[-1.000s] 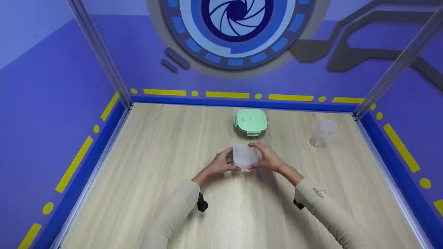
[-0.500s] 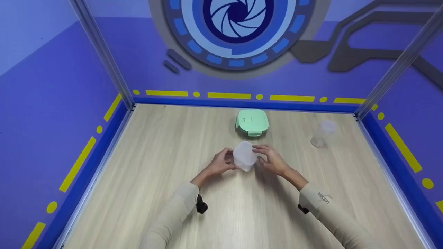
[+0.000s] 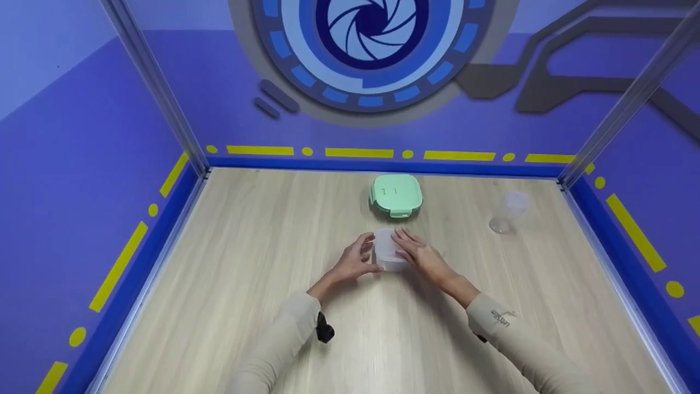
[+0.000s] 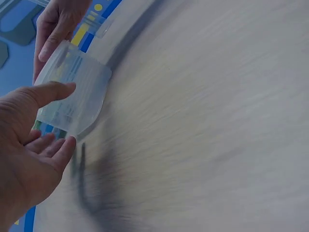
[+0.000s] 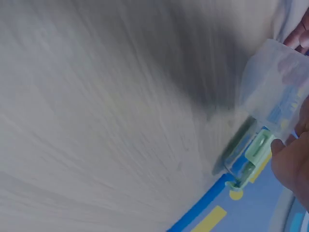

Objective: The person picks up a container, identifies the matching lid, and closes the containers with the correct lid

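Observation:
A small translucent plastic food container (image 3: 389,265) with a frosted lid (image 3: 384,241) is between the two hands near the middle of the table. My left hand (image 3: 354,259) holds it at its left side, thumb at the front corner and fingertips further back. In the left wrist view the thumb (image 4: 58,92) lies across the container (image 4: 79,92). The right hand (image 3: 429,264) rests on the lid, its fingers extended over the right part. The container (image 5: 270,87) also shows in the right wrist view, where the hand (image 5: 294,162) is partly cut off.
Behind the container sits a mint-green lidded lunch box (image 3: 397,194) with side clips. A clear cup-like vessel (image 3: 508,212) stands at the back right. Blue-purple panels (image 3: 219,98) enclose the wooden table (image 3: 262,219) at the back and sides.
The container was turned cornerwise half a second ago and is now square-on again. My right hand has shifted from the container's right side to on top of the lid.

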Motion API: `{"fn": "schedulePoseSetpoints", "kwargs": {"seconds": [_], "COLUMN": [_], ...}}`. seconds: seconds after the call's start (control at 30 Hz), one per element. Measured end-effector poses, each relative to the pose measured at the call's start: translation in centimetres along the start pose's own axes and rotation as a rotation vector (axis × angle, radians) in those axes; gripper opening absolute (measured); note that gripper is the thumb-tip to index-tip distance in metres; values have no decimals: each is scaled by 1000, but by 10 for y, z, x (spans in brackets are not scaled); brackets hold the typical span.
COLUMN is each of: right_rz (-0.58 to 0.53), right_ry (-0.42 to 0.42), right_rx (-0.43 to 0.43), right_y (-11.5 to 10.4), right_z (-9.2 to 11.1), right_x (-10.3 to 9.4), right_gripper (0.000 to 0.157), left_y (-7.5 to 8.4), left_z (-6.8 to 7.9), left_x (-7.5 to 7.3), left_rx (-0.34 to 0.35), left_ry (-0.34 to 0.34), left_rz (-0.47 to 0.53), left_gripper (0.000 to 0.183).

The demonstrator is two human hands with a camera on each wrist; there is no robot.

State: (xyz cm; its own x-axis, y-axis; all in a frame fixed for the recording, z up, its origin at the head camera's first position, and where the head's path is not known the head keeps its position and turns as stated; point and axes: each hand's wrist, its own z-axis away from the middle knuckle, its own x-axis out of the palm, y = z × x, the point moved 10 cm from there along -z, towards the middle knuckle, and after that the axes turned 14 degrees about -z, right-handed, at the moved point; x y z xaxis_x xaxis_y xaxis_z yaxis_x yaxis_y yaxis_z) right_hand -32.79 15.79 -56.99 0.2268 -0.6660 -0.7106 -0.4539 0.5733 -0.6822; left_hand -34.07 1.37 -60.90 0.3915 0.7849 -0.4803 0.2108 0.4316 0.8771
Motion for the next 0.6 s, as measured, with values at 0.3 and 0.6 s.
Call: {"fn": "schedulePoseSetpoints", "kwargs": {"seconds": [0.3, 0.6], "right_rz": [43, 310], "right_ry": [35, 138], "right_rx": [-75, -261], "right_y": [-8, -33], "right_z": [-1, 0], "right_x": [4, 5], "right_gripper": [44, 41], "left_y": [1, 13], "left_z": [-7, -12], "left_x": [8, 5], "left_rx": [70, 111], "left_ry": [-36, 3], "left_rz": [51, 0], "left_gripper": [82, 84]}}
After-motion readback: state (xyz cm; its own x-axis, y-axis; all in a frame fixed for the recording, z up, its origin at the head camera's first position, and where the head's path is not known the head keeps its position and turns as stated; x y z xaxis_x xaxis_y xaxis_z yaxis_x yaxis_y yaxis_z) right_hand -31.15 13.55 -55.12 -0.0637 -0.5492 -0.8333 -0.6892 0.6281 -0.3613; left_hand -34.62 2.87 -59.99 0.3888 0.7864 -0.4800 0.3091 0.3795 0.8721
